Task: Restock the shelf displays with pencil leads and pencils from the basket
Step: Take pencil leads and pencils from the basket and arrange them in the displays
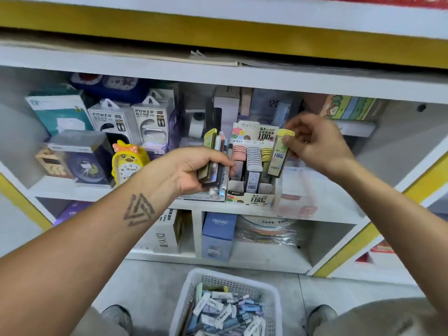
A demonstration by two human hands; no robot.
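Basket cut off at bottom centre, shelf goods blurred — left hand gripped a bundle of pencils and lead cases, right hand pinched a yellow-capped lead case over the display box.

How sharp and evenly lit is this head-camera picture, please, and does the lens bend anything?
Head view: wide-angle bend curves the shelf edge and splays the forearms; the right hand and its yellow-capped lead case are slightly motion-blurred, as is the left hand gripping a bundle of cases and pencils; the shelf's back is dim; the basket on the floor is brightly lit.
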